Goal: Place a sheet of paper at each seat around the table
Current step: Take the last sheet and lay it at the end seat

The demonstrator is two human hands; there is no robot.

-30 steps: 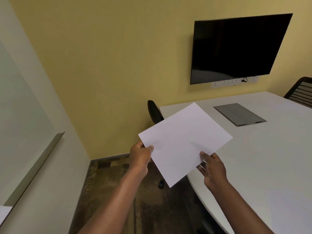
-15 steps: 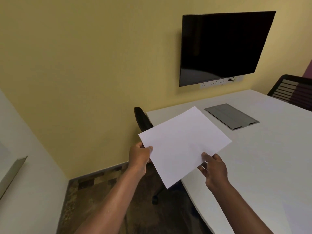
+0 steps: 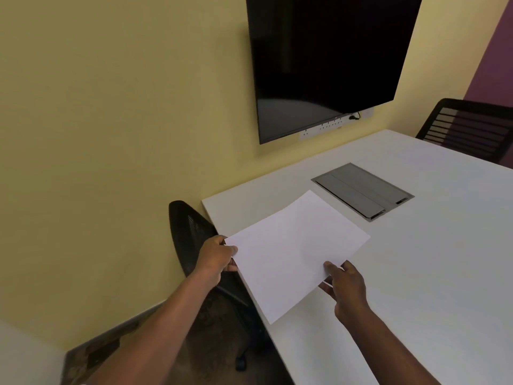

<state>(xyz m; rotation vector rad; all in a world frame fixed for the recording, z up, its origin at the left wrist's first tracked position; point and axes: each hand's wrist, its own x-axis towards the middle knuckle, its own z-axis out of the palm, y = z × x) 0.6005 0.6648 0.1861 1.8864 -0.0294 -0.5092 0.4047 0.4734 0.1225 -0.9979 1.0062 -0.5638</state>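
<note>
A blank white sheet of paper [image 3: 291,251] hangs tilted over the left corner of the white table [image 3: 430,273]. My left hand [image 3: 215,258] pinches its left corner. My right hand [image 3: 345,287] grips its lower right edge, thumb on top, with what looks like more paper under the fingers. A black mesh chair [image 3: 191,237] stands tucked at the table's left edge, just below and behind my left hand. I cannot tell whether the sheet touches the tabletop.
A grey cable hatch [image 3: 362,190] is set into the table beyond the sheet. A black screen [image 3: 324,59] hangs on the yellow wall above a socket strip. A second black chair [image 3: 472,129] stands at the far right side. Patterned carpet lies below left.
I have stepped closer to the table and the view has swung right and down. The sheet, still in both hands, now sits lower, over the table corner beside the black chair.
</note>
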